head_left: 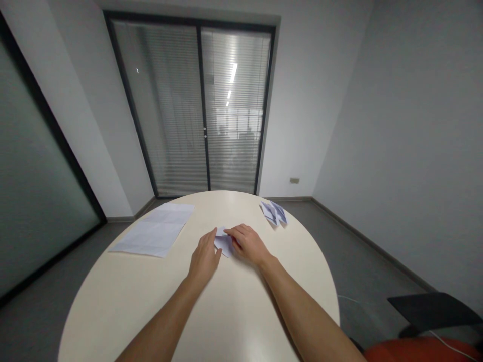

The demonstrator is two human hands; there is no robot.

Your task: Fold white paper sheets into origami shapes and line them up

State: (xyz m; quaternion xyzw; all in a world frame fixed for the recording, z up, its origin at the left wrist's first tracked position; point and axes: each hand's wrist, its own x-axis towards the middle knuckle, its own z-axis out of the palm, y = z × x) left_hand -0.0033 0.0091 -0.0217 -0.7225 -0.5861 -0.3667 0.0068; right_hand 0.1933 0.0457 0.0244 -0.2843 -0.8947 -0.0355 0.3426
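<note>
A small folded piece of white paper (224, 243) lies on the table between my two hands. Along its left side rests my left hand (205, 255), with the fingers at the upper left edge and the thumb near the lower edge. My right hand (247, 244) is curled over the paper's right side, and its fingertips press on the upper right part. Some of the paper is covered by my fingers, so its full folded shape is hidden.
The round cream table (234, 311) carries a large creased white sheet (154, 231) at the left and folded paper pieces (274, 213) at the far right. A chair with a black back (433, 309) and red seat (418, 350) stands at the lower right.
</note>
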